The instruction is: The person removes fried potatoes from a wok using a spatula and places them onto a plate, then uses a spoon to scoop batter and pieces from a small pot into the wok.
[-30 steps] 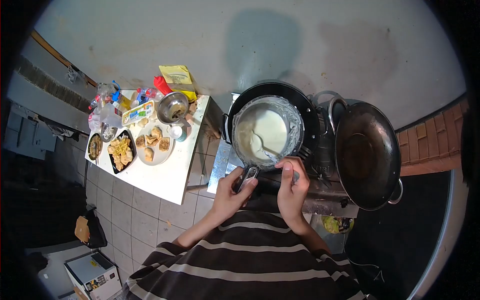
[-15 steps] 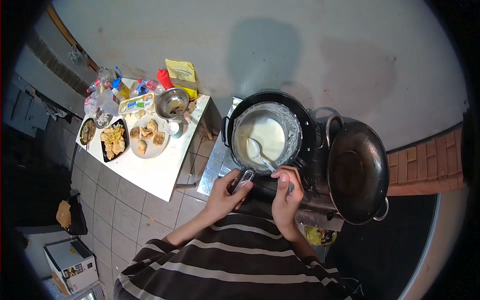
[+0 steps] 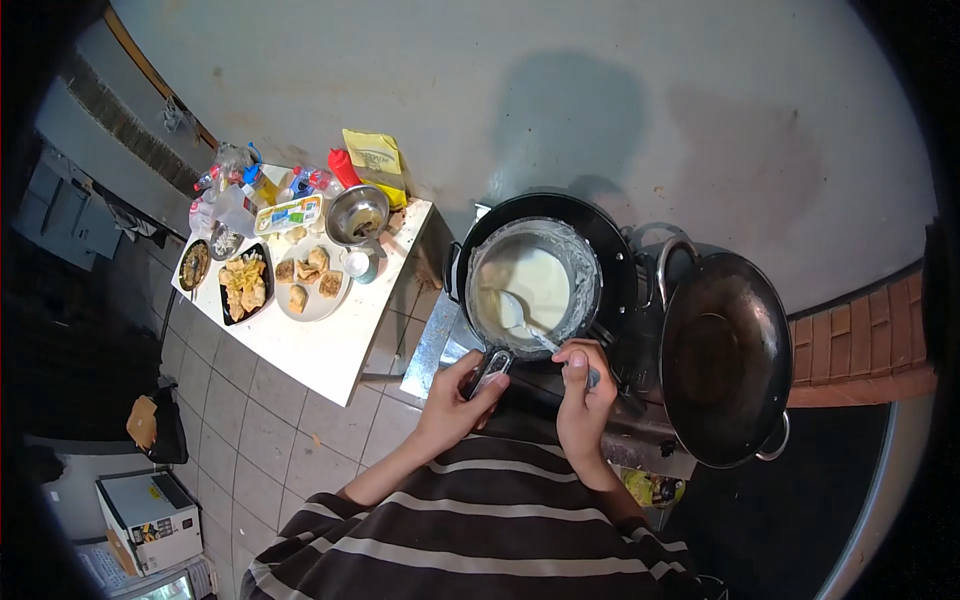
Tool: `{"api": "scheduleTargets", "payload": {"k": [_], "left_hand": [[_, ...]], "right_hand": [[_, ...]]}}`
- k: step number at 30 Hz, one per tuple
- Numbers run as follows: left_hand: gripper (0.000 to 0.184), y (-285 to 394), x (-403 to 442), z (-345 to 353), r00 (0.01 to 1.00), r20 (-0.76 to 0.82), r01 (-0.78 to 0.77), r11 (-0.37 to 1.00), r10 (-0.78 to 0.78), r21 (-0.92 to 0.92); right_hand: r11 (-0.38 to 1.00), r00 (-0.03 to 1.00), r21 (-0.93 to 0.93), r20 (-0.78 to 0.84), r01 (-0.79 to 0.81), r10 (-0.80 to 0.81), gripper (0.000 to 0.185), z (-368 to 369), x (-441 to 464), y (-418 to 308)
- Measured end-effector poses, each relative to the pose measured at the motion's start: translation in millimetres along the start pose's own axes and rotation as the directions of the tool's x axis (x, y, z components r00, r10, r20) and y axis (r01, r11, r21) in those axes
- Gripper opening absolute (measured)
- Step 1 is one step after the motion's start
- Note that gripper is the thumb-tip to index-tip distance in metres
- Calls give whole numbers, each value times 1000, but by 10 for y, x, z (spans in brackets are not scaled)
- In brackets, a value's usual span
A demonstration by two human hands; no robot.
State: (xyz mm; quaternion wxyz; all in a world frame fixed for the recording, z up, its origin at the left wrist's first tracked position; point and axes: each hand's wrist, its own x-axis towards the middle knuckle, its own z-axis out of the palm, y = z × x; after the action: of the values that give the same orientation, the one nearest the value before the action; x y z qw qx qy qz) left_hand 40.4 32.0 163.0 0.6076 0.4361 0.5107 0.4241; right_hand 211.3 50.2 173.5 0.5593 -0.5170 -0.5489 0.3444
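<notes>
A saucepan (image 3: 583, 318) with creamy white liquid (image 3: 543, 285) sits over a larger black wok (image 3: 610, 235) on the stove. My left hand (image 3: 457, 402) is closed round the saucepan's short handle (image 3: 490, 370). In my right hand (image 3: 584, 395) is the handle of a spoon (image 3: 512, 308), whose bowl dips into the liquid near the middle of the pan. Pale residue coats the pan's inner wall.
A second wok (image 3: 725, 360) leans at the right, by a brick ledge (image 3: 860, 340). On the left, a white table (image 3: 320, 350) holds a plate of fried pieces (image 3: 325, 298), a black tray of food (image 3: 243, 283), a metal bowl (image 3: 357, 215), bottles and a yellow bag (image 3: 377, 165).
The view has shifted slightly back and forth. The spoon has moved a little within the liquid; both hands keep their holds.
</notes>
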Motion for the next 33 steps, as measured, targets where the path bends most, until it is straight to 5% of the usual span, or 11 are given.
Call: {"api": "scheduleTargets", "payload": {"k": [8,33], "left_hand": [[18,4,-20,131,999,7,46,995,-47,89],[19,102,62,36,997,52,67,994,-63,-83]], "right_hand": [[999,1000,32,-21,16,-16,20,-84,29,16],[931,944,-170,135,322,-302,8,-15,-99,-18]]}}
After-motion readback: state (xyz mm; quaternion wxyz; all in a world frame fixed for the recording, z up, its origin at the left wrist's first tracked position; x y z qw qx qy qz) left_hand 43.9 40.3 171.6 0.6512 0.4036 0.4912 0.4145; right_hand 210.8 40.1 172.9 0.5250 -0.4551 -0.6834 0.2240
